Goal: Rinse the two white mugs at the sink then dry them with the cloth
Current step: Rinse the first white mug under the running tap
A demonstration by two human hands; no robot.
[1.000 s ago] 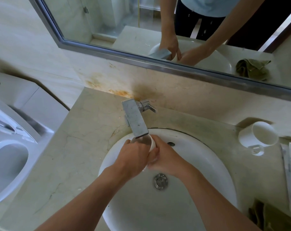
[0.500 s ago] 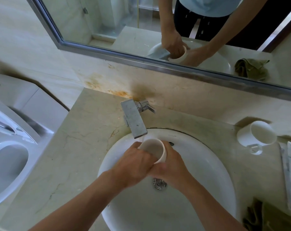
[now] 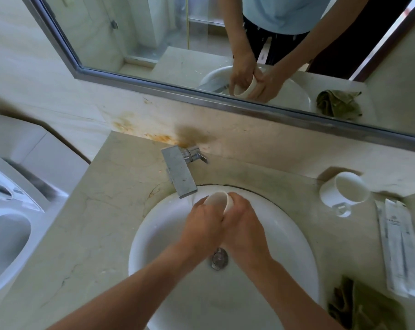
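Over the white sink basin (image 3: 154, 234) both hands hold one white mug (image 3: 218, 200), tilted with its mouth toward the faucet (image 3: 180, 175). My left hand (image 3: 203, 226) wraps its left side and my right hand (image 3: 243, 228) wraps its right side; most of the mug body is hidden by the fingers. The second white mug (image 3: 344, 190) stands upright on the counter at the right, handle toward me. A green cloth (image 3: 366, 308) lies crumpled on the counter at the lower right.
Sealed white packets (image 3: 399, 246) lie on the counter right of the sink. The drain (image 3: 219, 258) shows below my hands. A mirror (image 3: 201, 44) runs along the wall behind. A toilet (image 3: 6, 234) stands left of the marble counter (image 3: 101, 222).
The mug came out from right under the spout, down and toward me, then back up a little; its mouth is now in view and tilted toward the faucet.
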